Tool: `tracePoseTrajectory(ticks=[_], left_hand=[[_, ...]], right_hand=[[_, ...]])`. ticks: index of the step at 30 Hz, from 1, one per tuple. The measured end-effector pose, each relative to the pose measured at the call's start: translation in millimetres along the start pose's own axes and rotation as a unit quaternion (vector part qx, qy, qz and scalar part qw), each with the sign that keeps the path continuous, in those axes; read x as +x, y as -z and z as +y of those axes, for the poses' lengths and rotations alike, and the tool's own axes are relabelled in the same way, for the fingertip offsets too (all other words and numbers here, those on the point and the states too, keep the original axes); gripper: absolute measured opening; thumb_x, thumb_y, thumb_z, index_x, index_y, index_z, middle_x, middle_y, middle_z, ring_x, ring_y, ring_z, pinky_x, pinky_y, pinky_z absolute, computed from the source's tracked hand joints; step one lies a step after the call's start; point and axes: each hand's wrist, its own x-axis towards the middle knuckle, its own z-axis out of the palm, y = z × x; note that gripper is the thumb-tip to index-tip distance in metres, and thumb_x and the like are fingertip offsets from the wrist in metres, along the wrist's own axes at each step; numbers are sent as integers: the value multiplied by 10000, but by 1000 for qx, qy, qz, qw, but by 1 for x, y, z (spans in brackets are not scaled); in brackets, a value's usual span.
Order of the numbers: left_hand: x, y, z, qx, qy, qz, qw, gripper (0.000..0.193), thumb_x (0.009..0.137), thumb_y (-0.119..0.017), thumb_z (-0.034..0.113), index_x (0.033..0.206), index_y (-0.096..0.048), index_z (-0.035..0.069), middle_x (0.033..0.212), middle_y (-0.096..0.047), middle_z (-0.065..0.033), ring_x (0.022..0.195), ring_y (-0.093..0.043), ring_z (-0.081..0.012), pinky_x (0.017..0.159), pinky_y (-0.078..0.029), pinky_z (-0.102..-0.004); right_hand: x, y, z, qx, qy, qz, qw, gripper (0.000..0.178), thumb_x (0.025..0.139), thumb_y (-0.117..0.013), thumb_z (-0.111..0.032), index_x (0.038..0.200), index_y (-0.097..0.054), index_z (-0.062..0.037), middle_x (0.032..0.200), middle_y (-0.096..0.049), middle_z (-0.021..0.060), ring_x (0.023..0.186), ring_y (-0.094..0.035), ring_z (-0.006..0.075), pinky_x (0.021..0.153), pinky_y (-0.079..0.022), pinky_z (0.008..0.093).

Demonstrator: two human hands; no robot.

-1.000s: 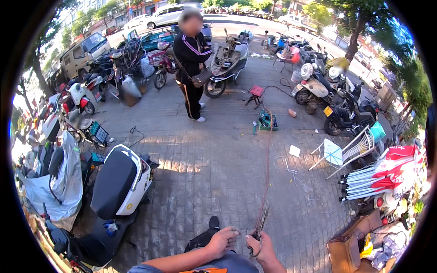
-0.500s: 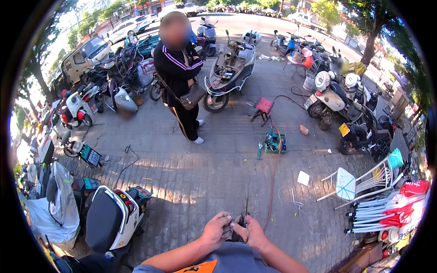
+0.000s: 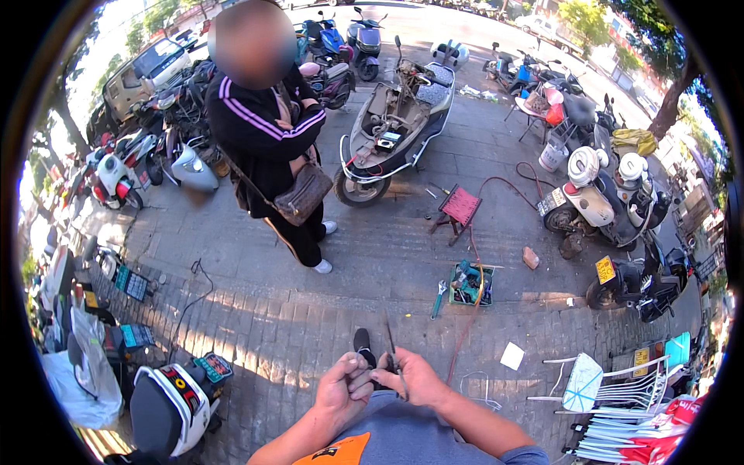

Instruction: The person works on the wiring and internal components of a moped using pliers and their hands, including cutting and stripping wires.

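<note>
My right hand (image 3: pixel 411 377) is closed around a pair of slim dark scissors (image 3: pixel 390 341), their long narrow blades pointing up and away from me. Close beside it on the left, my left hand (image 3: pixel 345 382) has its fingers curled and pressed together. Whatever it pinches, if anything, is too small or hidden to make out. Both hands are in front of my waist, almost touching each other. Past them one dark shoe (image 3: pixel 362 341) shows on the paving.
A person with crossed arms (image 3: pixel 267 132) stands ahead left, near a partly stripped scooter (image 3: pixel 395 132). Ahead right are a red folding stool (image 3: pixel 460 206), a green toolbox (image 3: pixel 484 298), a wrench (image 3: pixel 439 300) and a hose (image 3: pixel 463 341). A parked scooter (image 3: pixel 167 411) stands left, a white chair (image 3: pixel 583 384) right.
The view has shifted, and the standing person and stripped scooter look nearer. My hands remain together with the scissors in the right; a dark shoe now shows beyond them.
</note>
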Motion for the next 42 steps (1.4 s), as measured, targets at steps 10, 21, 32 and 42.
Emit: tracePoseTrajectory(ticks=[10, 21, 32, 42], left_hand=[[333, -213, 83, 191, 167, -32, 967, 63, 1062, -601, 151, 1021, -564, 121, 829, -467, 50, 588, -367, -54, 502, -302, -239], [658, -357, 167, 301, -2, -5, 954, 54, 1096, -560, 129, 1094, -591, 85, 908, -601, 1, 544, -338, -33, 470, -281, -222], [907, -434, 241, 219, 17, 1, 976, 51, 1116, -556, 157, 1112, -584, 115, 934, -697, -38, 550, -382, -15, 466, -278, -216], [1019, -410, 312, 197, 90, 52, 975, 29, 1072, -581, 151, 1061, -586, 125, 798, -487, 51, 578, -356, -34, 480, -247, -233]], right_hand=[[197, 248, -100, 93, 26, 173, 980, 196, 996, -815, -163, 1009, -637, -82, 862, -608, -67, 738, -504, 45, 658, -451, 253], [463, 564, -173, 11, -95, 203, 974, 316, 1042, -763, -322, 931, -620, -63, 771, -566, -41, 710, -478, 52, 620, -419, 262], [699, 712, -292, -424, -115, 73, 895, 456, 942, -816, -454, 994, -642, -35, 838, -715, 205, 822, -713, 430, 727, -547, 501], [851, 768, -310, -557, -221, -28, 800, 502, 945, -776, -522, 1043, -691, -38, 915, -755, 229, 931, -738, 457, 816, -568, 538]])
